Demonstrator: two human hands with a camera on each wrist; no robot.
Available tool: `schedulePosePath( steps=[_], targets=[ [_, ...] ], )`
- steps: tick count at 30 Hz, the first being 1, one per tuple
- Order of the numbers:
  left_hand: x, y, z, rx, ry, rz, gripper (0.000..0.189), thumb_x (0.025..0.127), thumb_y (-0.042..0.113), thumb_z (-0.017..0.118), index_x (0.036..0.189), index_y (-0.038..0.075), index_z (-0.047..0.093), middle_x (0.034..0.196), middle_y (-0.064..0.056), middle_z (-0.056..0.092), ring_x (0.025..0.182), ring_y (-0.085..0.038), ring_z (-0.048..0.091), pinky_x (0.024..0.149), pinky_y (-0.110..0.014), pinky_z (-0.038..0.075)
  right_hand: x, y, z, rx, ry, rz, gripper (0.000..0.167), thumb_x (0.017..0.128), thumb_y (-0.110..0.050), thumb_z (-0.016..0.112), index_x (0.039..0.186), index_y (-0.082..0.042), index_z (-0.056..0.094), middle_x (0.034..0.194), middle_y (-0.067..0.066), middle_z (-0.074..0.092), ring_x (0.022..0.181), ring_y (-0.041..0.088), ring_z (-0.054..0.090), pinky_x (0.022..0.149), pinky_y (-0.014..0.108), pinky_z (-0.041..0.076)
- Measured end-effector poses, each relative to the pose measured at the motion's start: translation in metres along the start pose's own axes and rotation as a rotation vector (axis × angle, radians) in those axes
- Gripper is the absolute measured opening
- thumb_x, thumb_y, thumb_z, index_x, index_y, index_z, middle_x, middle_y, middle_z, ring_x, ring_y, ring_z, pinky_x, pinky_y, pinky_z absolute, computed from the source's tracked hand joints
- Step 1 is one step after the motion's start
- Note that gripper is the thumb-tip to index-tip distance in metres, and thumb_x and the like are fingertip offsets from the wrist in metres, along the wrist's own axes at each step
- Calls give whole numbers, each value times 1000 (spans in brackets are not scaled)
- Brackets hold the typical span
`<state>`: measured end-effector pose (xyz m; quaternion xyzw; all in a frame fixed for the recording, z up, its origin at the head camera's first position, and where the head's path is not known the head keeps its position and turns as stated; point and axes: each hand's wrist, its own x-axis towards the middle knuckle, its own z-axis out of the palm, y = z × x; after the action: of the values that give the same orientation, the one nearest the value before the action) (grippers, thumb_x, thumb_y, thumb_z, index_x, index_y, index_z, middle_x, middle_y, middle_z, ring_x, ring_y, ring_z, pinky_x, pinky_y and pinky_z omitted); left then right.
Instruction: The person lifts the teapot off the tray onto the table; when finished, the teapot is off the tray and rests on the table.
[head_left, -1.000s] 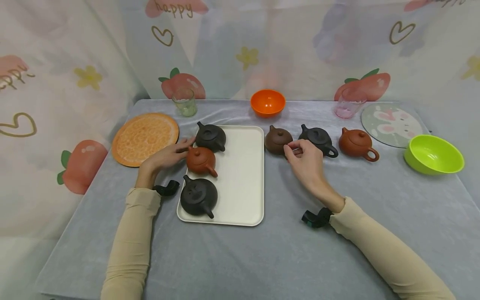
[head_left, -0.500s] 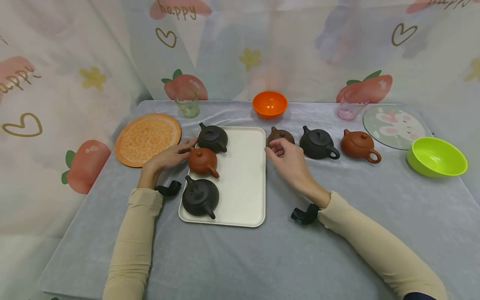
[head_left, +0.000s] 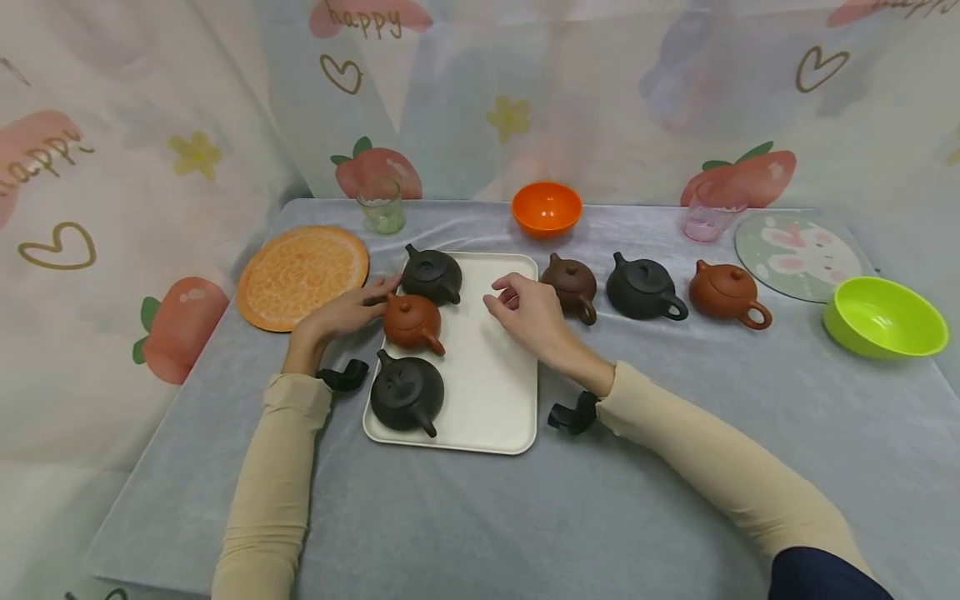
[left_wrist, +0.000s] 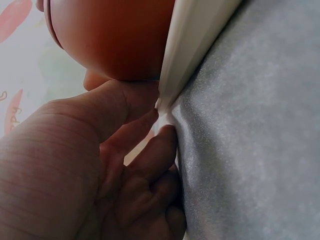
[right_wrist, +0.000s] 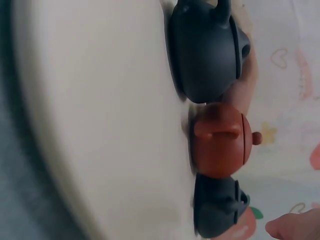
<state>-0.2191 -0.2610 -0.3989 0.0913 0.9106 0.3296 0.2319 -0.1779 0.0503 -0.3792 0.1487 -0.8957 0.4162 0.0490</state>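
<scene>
Matte black, squat round teapot (head_left: 407, 393) of clay look sits nearest, upright at the lower left of a rectangular cream tray (head_left: 491, 404). Just beyond it stands a brick-red round clay teapot (head_left: 411, 322); the person's left hand (head_left: 336, 317) lies just beside, fingertips at the tray's rim, and whether they pinch it or only rest there I cannot tell. Over the tray's bare middle hangs the right hand (head_left: 528, 312), holding nothing, thumb and forefinger apart. A smaller black teapot (head_left: 432, 275) ends the trio at the far left corner. Just off the tray's right edge, a dark brown round teapot (head_left: 572, 282) begins a row, then a black clay teapot (head_left: 642, 289) with a looped handle, then a reddish-brown clay teapot (head_left: 724, 290). Farther back is a glossy orange bowl (head_left: 547, 225).

The step in hand looks like an empty-handed reach between pots, the left hand steadying the tray. A next grip would seem to call for placing thumb and fingers around one pot without nudging its close neighbours.
</scene>
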Motion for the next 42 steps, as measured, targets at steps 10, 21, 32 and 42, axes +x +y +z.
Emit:
schedulePosePath(
  steps=[10,21,32,42],
  targets=[
    [-3,-1,-1,-9,17,1,55,105,29,42,156,29,22,164,-13,6,152,-29,5,120,-52,11,19,-14,26,23,-76,-11,26,93,-23,65,109,-3,69,92,10,73,85,23,69,76,35,52],
    [5,5,2,-8,22,12,55,104,29,44,155,29,25,164,-13,9,152,-27,7,120,-50,13,33,-11,38,20,-105,14,24,92,-20,68,107,-1,68,96,11,74,84,23,73,72,34,54],
    [-2,1,-1,-25,32,0,55,104,31,45,155,29,24,164,-13,8,152,-27,6,120,-50,11,44,-15,51,-2,-125,30,29,91,-26,70,109,-3,67,99,11,74,92,26,70,78,39,53],
    [-1,-1,0,-24,35,0,55,104,30,45,155,30,25,164,-11,8,152,-26,6,120,-51,11,47,-14,54,-49,-69,74,29,94,-26,64,115,-7,69,106,9,73,97,28,69,79,44,53]
  ],
)
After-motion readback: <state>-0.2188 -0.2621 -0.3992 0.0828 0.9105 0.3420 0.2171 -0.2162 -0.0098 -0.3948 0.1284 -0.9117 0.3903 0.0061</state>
